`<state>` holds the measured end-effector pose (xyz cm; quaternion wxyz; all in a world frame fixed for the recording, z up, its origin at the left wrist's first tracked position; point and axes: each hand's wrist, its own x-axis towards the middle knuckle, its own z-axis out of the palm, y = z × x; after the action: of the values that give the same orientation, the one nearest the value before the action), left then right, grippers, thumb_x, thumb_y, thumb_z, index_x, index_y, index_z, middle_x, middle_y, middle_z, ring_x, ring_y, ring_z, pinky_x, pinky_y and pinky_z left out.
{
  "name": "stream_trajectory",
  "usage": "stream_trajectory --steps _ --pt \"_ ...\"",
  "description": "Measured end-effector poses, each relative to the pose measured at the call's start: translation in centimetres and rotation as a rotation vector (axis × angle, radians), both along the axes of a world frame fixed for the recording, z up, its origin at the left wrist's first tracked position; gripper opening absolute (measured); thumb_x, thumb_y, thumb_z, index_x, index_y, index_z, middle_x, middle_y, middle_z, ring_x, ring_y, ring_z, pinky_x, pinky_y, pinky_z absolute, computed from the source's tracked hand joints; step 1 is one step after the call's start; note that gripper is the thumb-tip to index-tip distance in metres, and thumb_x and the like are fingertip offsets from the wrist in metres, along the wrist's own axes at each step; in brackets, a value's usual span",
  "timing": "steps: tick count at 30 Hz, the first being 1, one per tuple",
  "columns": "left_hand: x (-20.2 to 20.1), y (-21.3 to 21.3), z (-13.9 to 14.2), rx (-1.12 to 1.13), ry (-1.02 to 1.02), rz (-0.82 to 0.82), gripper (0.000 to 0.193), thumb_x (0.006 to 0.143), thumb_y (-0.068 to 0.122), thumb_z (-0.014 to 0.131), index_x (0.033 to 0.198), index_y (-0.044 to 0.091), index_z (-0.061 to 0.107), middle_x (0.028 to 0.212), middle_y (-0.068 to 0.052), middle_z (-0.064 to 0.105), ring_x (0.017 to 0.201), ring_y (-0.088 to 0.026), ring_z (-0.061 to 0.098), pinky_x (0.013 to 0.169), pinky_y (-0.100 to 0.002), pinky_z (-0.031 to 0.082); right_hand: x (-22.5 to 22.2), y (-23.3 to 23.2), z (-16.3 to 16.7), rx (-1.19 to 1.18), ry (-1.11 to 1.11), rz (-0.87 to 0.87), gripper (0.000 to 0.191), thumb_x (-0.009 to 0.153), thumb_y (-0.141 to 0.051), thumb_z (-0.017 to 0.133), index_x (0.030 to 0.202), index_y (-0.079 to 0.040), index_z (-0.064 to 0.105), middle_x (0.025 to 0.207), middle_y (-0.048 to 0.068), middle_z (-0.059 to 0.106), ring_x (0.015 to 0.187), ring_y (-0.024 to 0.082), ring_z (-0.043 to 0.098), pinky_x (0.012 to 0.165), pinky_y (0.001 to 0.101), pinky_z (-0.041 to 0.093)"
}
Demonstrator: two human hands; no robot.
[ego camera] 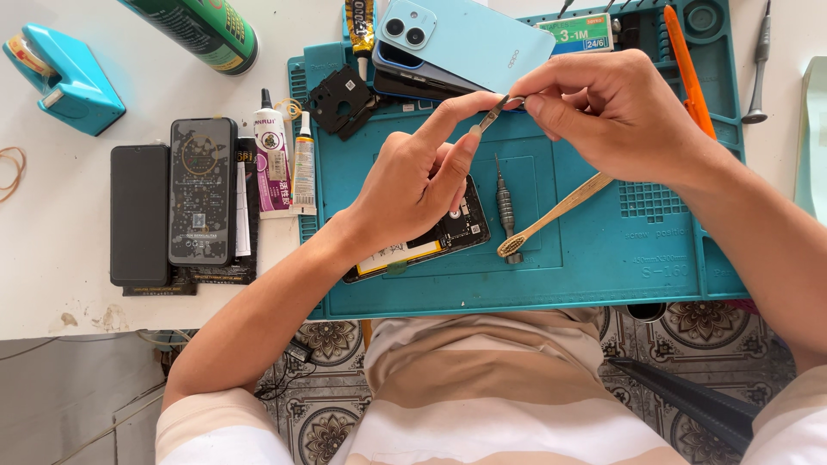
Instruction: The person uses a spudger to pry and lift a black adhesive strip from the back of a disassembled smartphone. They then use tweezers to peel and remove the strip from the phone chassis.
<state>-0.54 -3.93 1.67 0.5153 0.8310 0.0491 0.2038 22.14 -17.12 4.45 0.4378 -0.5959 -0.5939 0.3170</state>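
Above the teal repair mat (pixel 603 258), both the left hand (pixel 413 185) and right hand (pixel 612 112) pinch the small tweezers (pixel 491 114); best held steady directly over the opened phone (pixel 431 241).

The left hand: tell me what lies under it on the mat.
Under the left hand lies an opened phone on the teal mat, its circuit board and yellowish label strip showing. The hand covers the phone's upper part.
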Motion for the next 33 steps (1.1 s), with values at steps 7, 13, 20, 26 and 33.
stream_trajectory --steps 7,13,20,26,33 --pt "0.0 0.05 0.07 -0.011 -0.016 -0.014 0.036 0.119 0.019 0.046 0.154 0.011 0.044 0.058 0.002 0.06 0.053 -0.005 0.064 0.052 -0.022 0.047 0.28 -0.06 -0.15 -0.002 0.0 0.007 0.019 0.107 -0.002 0.059 0.121 0.002 0.07 0.082 0.0 0.061 0.074 0.002 0.054 0.062 0.0196 0.046" --pt "0.0 0.01 0.16 -0.016 0.005 -0.012 0.037 0.118 0.019 0.045 0.154 0.011 0.044 0.057 0.002 0.06 0.052 -0.005 0.064 0.052 -0.022 0.047 0.38 -0.04 -0.14 0.011 0.029 0.031 0.02 0.106 0.0 0.058 0.121 0.002 0.07 0.084 0.0 0.062 0.075 0.002 0.055 0.063 0.0196 0.046" --pt "0.02 0.01 0.31 -0.019 0.001 -0.016 0.036 0.118 0.019 0.045 0.154 0.011 0.045 0.057 0.003 0.059 0.052 -0.005 0.064 0.053 -0.022 0.048 0.48 0.09 -0.06 -0.004 0.013 0.034 0.019 0.104 0.001 0.058 0.118 0.001 0.071 0.081 0.0 0.061 0.071 0.003 0.054 0.058 0.0203 0.044" --pt "-0.02 -0.06 0.47 -0.046 0.013 -0.028 0.036 0.118 0.018 0.046 0.154 0.011 0.045 0.056 0.003 0.056 0.051 -0.005 0.062 0.051 -0.022 0.047 0.5 0.11 0.11 -0.046 -0.043 0.008 0.019 0.103 -0.001 0.059 0.116 0.0 0.072 0.073 0.0 0.059 0.064 0.003 0.05 0.052 0.0209 0.039" --pt "-0.1 0.03 0.47 0.005 0.008 -0.002 0.036 0.118 0.015 0.048 0.153 0.011 0.046 0.054 0.002 0.043 0.047 -0.004 0.04 0.047 -0.027 0.028 0.49 0.11 0.3 0.018 -0.005 0.063 0.02 0.103 -0.001 0.057 0.117 0.001 0.071 0.077 -0.001 0.059 0.068 0.0 0.051 0.055 0.0192 0.04"
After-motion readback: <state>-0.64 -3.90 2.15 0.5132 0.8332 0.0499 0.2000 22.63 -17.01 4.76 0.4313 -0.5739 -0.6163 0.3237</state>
